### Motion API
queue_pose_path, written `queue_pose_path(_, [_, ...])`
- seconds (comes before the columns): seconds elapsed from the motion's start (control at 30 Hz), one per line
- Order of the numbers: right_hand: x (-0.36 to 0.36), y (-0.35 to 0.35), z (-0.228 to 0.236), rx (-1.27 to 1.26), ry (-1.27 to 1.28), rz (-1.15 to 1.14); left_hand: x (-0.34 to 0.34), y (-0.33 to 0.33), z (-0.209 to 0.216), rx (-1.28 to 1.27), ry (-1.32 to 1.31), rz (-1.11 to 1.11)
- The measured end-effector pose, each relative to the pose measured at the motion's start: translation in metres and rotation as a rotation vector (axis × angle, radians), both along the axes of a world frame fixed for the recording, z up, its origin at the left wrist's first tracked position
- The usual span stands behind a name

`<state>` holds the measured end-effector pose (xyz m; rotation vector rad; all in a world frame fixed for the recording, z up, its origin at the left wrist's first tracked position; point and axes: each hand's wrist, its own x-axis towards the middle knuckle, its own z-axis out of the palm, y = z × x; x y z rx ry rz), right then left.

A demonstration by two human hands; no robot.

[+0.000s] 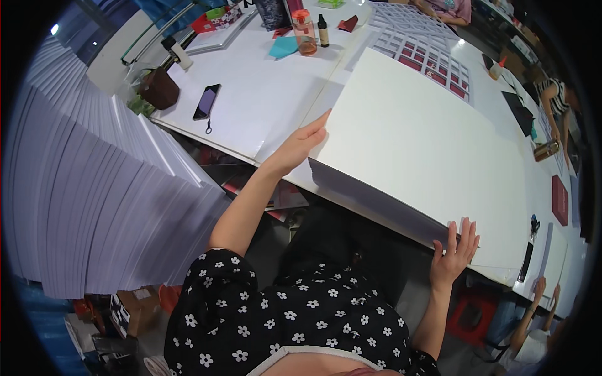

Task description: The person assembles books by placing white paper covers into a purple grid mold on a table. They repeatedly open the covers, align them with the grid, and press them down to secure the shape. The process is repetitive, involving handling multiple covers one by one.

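A thick, squared stack of white sheets (414,144) lies on the white table in front of me. My left hand (304,143) rests against the stack's left side, fingers stretched out along it and the palm turned inward. At the near right corner, my right hand (456,254) touches the front edge with its fingers spread and pointing up. Neither hand grips anything. The stack's front side shows many thin layers lying flush.
A tall pile of white boards (94,175) rises at my left. On the white table (257,81) lie a phone (207,101) and small scissors (209,127), near a brown bin (159,88). An orange-capped bottle (305,34) and lattice frames (433,59) stand farther back. Other people work at the right.
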<state>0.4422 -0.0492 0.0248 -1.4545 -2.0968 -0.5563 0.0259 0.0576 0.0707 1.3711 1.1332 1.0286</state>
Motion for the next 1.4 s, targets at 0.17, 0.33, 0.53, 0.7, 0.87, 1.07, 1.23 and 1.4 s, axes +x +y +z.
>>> queue_pose_path(0.17, [-0.001,0.0,0.001,0.002,-0.004,-0.005,-0.003,0.002,-0.009,0.017,0.005,-0.048])
queue_pose_path(0.33, [-0.001,0.001,0.0,0.002,-0.003,0.004,-0.006,0.001,-0.012,0.032,0.022,-0.066])
queue_pose_path(0.53, [0.0,0.0,-0.002,-0.011,0.01,0.005,-0.005,0.003,-0.017,0.107,0.096,-0.041])
queue_pose_path(0.7, [0.006,-0.005,0.001,-0.077,0.081,-0.02,-0.002,0.006,-0.024,0.117,0.209,-0.031])
queue_pose_path(0.87, [-0.002,-0.006,0.028,-0.147,0.184,-0.023,0.001,0.001,-0.009,0.09,0.267,-0.03])
queue_pose_path(1.07, [0.026,-0.001,0.05,-0.16,0.332,-0.1,-0.002,0.004,-0.003,0.124,0.392,-0.072])
queue_pose_path(1.23, [0.06,0.024,0.051,-0.296,0.462,-0.154,0.002,0.004,0.009,0.099,0.452,-0.099])
queue_pose_path(1.4, [0.077,0.091,0.037,-0.347,0.471,-0.078,-0.002,0.001,0.011,0.029,0.432,-0.086])
